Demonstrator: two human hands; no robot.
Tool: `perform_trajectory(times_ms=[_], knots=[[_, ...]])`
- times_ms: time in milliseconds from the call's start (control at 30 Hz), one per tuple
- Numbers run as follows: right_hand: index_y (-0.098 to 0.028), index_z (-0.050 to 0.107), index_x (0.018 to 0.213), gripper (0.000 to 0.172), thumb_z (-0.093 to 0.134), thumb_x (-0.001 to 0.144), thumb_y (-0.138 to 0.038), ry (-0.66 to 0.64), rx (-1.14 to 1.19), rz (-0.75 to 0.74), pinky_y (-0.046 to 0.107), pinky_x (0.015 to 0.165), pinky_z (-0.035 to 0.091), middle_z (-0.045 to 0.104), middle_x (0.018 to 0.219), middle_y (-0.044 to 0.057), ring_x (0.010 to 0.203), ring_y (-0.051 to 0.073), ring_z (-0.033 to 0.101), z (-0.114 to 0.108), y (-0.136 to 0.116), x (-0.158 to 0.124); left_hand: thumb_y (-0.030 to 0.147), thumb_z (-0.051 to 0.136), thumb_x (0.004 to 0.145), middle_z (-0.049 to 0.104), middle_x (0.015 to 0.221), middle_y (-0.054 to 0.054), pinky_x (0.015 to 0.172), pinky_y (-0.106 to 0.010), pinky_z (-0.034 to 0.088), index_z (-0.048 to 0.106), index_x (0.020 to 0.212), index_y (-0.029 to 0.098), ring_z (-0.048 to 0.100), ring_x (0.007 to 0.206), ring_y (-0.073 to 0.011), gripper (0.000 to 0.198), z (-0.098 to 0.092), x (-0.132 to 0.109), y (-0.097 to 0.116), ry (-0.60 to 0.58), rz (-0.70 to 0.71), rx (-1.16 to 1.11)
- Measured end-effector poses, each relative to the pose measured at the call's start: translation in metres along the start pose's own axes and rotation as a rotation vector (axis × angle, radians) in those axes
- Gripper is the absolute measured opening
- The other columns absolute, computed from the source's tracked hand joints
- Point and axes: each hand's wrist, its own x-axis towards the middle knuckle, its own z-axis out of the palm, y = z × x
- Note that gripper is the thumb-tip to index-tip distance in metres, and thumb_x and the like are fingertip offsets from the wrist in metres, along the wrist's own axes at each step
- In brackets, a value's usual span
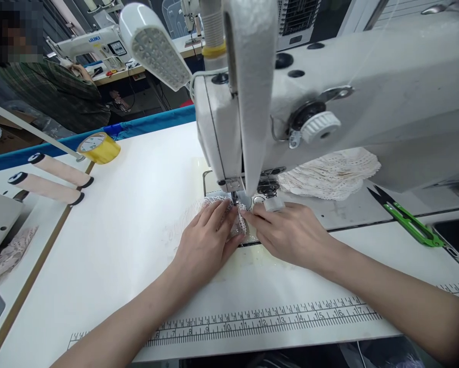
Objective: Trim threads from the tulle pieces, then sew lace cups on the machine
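A small piece of white lace (193, 214) lies under the needle and presser foot (234, 198) of a white sewing machine (217, 128). My left hand (206, 237) rests on the lace just left of the needle, fingers lying flat and the thumb apart near the front edge. On the other side, my right hand (286, 232) is closed, its thumb and index finger pinching the lace's right edge beside the foot. Its other fingers are curled, and part of the lace is hidden beneath both hands.
A stack of white lace pieces (331, 174) sits behind the right hand, under the machine arm. Green thread snips (413, 220) lie at the right. Yellow tape (99, 147) and two thread spools (47, 189) are at the left. A person (53, 94) sits at another machine beyond.
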Motion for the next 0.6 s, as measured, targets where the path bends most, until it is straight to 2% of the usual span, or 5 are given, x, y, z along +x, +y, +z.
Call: perform_trajectory(times_ms=[233,300,400,500,600], knots=[[-0.014,0.069,0.095,0.024,0.051,0.083,-0.005,0.029,0.007,-0.018,0.029,0.051,0.030,0.071,0.086,0.003,0.057,0.011,0.048,-0.001,-0.001,0.001,0.035,0.056,0.094,0.066,0.124,-0.016,0.101,-0.048,0.052,0.060,0.122,0.008,0.058,0.119,-0.0298,0.039,-0.007,0.000,0.001,-0.007,0.010,-0.038],[-0.014,0.068,0.101,0.026,0.052,0.083,-0.006,0.049,0.054,-0.040,0.029,0.052,0.032,0.073,0.095,0.003,0.064,0.012,0.052,-0.001,-0.002,0.001,0.039,0.060,0.091,0.068,0.112,-0.013,0.090,-0.047,0.056,0.061,0.112,0.011,0.062,0.106,-0.0287,0.036,-0.017,-0.001,0.003,-0.046,0.015,-0.056],[-0.014,0.068,0.102,0.026,0.052,0.083,-0.006,0.044,0.153,-0.063,0.028,0.054,0.034,0.072,0.105,0.003,0.075,0.014,0.057,0.000,-0.003,0.001,0.042,0.064,0.085,0.064,0.100,-0.011,0.068,-0.044,0.056,0.060,0.101,0.012,0.059,0.088,-0.0273,0.034,-0.032,-0.002,0.009,-0.195,-0.015,-0.080],[-0.015,0.069,0.095,0.021,0.051,0.087,-0.008,0.035,0.240,-0.036,0.028,0.057,0.034,0.073,0.097,0.003,0.076,0.014,0.057,0.000,-0.002,0.003,0.017,0.061,0.080,0.060,0.097,-0.010,0.066,-0.039,0.054,0.058,0.098,0.011,0.055,0.087,-0.0261,0.019,-0.039,-0.002,0.014,-0.322,-0.047,-0.100],[-0.015,0.070,0.096,0.022,0.051,0.087,-0.010,-0.029,0.319,0.002,0.028,0.059,0.035,0.073,0.095,0.005,0.075,0.016,0.058,-0.004,0.001,0.008,-0.002,0.049,0.074,0.060,0.089,-0.009,0.061,-0.035,0.050,0.059,0.090,0.012,0.054,0.080,-0.0241,0.024,-0.033,0.000,0.014,-0.304,-0.035,0.014]])
